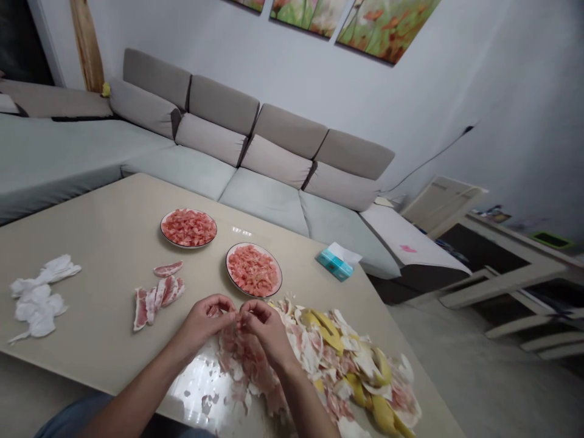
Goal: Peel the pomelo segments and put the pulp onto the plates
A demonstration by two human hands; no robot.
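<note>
My left hand (206, 317) and my right hand (265, 325) meet over the near edge of the beige table (104, 243), fingers curled and pinched together on a pink pomelo segment (227, 316). Under and behind the hands lies a heap of pink membrane scraps (249, 365). Two plates of peeled pink flesh stand beyond: one near (253, 269), one farther left (188, 228). Several unpeeled segments (157, 295) lie left of my left hand.
A pile of yellow rind and white pith (360, 371) covers the table's right part. Crumpled white tissues (39, 295) lie at the left edge. A teal tissue box (336, 263) sits by the far edge. A grey sofa (255, 158) runs behind the table.
</note>
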